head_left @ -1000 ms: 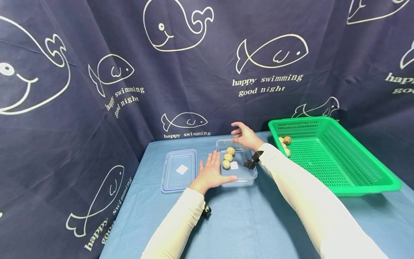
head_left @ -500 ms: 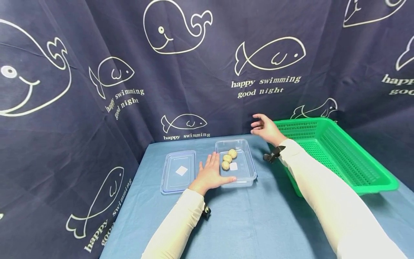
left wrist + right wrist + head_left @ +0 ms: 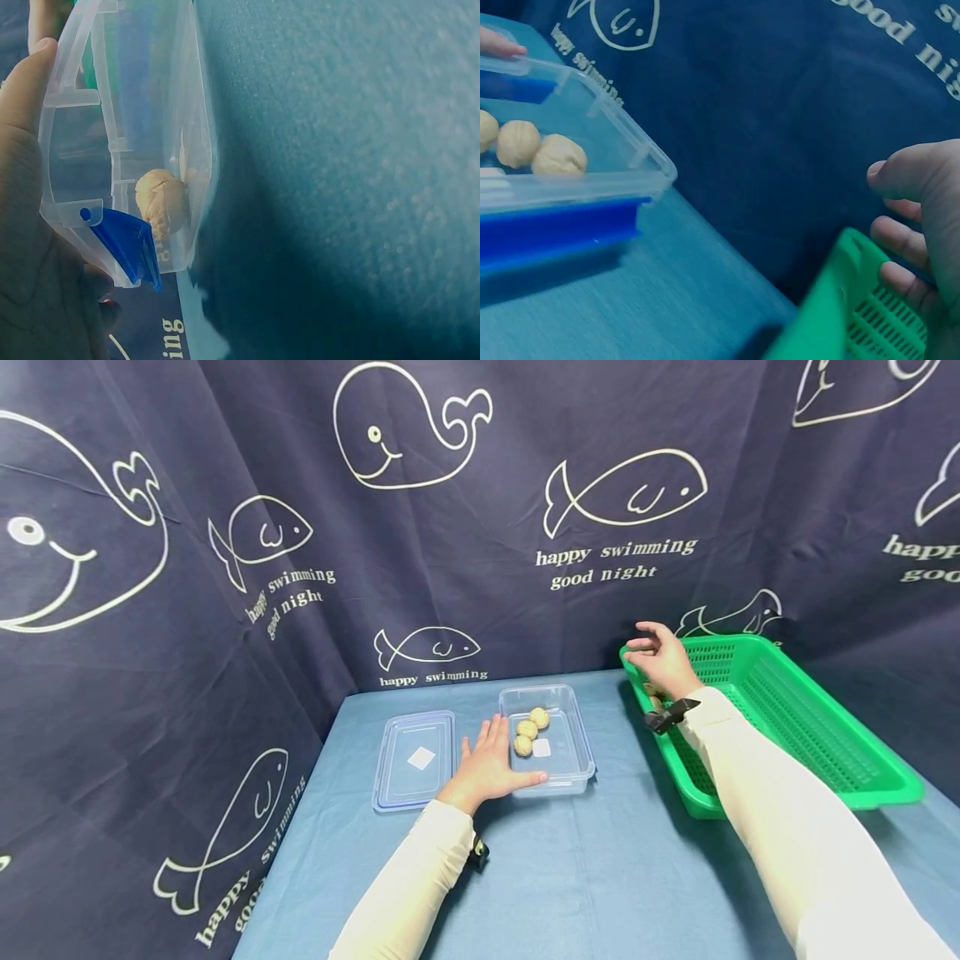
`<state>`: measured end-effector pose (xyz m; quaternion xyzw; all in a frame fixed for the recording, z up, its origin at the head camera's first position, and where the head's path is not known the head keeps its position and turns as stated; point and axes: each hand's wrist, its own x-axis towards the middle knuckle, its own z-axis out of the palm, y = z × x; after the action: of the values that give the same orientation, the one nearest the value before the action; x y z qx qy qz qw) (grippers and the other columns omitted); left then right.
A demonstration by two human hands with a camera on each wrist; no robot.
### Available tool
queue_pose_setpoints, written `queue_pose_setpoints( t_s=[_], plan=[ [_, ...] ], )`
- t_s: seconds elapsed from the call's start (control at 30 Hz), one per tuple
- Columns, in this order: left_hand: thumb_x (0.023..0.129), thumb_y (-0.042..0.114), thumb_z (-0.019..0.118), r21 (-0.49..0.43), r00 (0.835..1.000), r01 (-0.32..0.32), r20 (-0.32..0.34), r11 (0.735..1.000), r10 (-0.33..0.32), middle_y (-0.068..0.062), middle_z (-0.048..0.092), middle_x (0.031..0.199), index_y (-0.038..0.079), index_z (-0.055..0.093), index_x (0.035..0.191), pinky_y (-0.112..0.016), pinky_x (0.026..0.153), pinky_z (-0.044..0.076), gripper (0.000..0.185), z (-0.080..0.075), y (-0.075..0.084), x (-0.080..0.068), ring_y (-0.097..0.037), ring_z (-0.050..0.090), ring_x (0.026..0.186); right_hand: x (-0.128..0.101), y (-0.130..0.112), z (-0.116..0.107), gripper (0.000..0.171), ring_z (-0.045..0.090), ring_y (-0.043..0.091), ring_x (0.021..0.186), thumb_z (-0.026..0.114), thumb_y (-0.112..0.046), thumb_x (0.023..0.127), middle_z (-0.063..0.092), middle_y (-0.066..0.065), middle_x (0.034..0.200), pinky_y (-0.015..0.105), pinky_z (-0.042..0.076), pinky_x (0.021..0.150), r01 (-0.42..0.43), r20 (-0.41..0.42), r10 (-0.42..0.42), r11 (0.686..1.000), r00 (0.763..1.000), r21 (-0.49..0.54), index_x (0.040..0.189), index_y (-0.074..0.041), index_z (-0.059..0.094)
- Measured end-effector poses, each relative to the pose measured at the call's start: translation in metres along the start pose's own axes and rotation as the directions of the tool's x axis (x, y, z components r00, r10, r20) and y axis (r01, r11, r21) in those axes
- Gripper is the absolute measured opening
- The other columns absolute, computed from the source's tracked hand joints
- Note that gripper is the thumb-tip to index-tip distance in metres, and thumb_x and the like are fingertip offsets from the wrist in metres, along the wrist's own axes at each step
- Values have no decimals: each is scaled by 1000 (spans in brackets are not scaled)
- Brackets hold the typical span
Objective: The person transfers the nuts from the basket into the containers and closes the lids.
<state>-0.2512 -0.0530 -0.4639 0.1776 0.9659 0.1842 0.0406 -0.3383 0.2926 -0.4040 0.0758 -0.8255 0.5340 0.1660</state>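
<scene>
So there's a person in white sleeves (image 3: 408,881) working at a table covered with plain blue cloth (image 3: 570,877), and the left hand (image 3: 486,766) is parked at about 8 o'clock on a rectangular, transparent plastic box (image 3: 564,735). Fingers look pretty straight, thumb spread well apart from them: fingertips along the 9 o'clock wall, thumb against the near rim around 6 to 7. It's steadying-hand territory, touching rather than gripping.

Inside the box sit three round, tan, wrinkled walnuts (image 3: 527,729), bunched in a slanting row from roughly 9 to 11 o'clock, next to a white square label (image 3: 542,747). The wrist views also show blue plastic locking flaps (image 3: 559,231) on the sides.

The right hand (image 3: 666,662) is over at 10 o'clock of a big green slatted plastic basket (image 3: 881,797), which stands at 3 o'clock from the box. Its fingers are loosely bent, thumb and fingertips apart. Something brown (image 3: 652,691) peeks out just below that hand by the basket wall, mostly hidden, so can't tell how many pieces.

At 9 o'clock from the box lies a flat transparent lid with a blue edge (image 3: 427,779). Behind it all, toward 12, hangs a navy curtain printed with white fish and whales (image 3: 480,568).
</scene>
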Motion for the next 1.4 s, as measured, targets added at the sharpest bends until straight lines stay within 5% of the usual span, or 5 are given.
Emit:
queue_pose_setpoints(
  t_s=[0.5,1.0,1.2,1.3,1.4],
  plan=[
    [72,84,64,-6,1000,17,18,1000,-17,-9,6,170,9,9,163,-62,120,6,130,-1,0,0,-25,2,156,-1,40,-28,65,56,-14,82,69,-8,94,62,35,125,10,46,71,-39,-40,37,998,999,-58,150,3,37],
    [72,86,63,-14,1000,-7,-6,1000,7,-10,8,170,9,9,163,-64,119,9,131,-4,0,-2,-30,8,156,0,80,-53,66,52,-14,81,71,-13,94,63,33,126,12,44,72,-122,40,132,973,990,-195,148,7,38],
    [72,86,62,-2,1000,4,-4,1000,-4,-10,7,170,10,8,164,-64,119,9,131,-3,-1,0,-28,6,156,-7,87,-54,61,67,25,102,69,-14,95,62,33,127,19,44,77,-118,101,152,952,983,-281,145,9,42],
    [72,87,61,2,1000,10,5,1000,-10,-9,6,170,10,7,164,-63,119,8,131,-2,-1,-1,-26,4,156,-10,86,-53,61,60,47,115,67,-17,98,60,34,130,27,46,79,-130,133,178,942,975,-310,146,9,40],
    [72,87,61,5,1000,11,14,1000,-12,-9,5,170,11,6,164,-63,120,8,132,-3,-1,0,-25,2,156,-11,85,-52,61,55,52,120,65,-19,99,57,36,132,41,49,87,-148,166,210,935,963,-323,145,10,39]
  ],
)
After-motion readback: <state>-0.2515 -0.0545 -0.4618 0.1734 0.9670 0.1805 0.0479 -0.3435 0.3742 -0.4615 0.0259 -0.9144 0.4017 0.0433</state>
